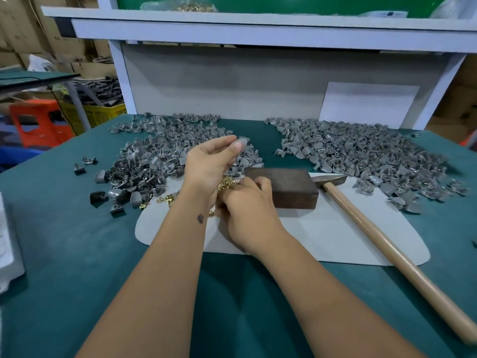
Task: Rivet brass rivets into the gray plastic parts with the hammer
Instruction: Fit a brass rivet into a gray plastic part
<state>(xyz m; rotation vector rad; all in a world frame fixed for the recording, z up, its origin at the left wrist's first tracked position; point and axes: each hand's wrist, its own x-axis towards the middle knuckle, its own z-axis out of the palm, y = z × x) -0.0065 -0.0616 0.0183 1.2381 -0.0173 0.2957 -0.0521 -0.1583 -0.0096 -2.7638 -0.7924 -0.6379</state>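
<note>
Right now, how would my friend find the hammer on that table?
Start at the green table and find the pale mat in its middle. On the mat sits a dark brown block; the hammer lies just right of it, its metal head beside the block. It is the only thing with a long wooden handle, running toward the near right corner.

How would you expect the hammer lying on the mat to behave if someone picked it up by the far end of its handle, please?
The hammer would probably feel head-heavy, since its metal head sits at one end of a long wooden handle. The handle looks stiff and smooth, so it might slip slightly. Lying flat on the mat, it seems unlikely to roll.
</note>
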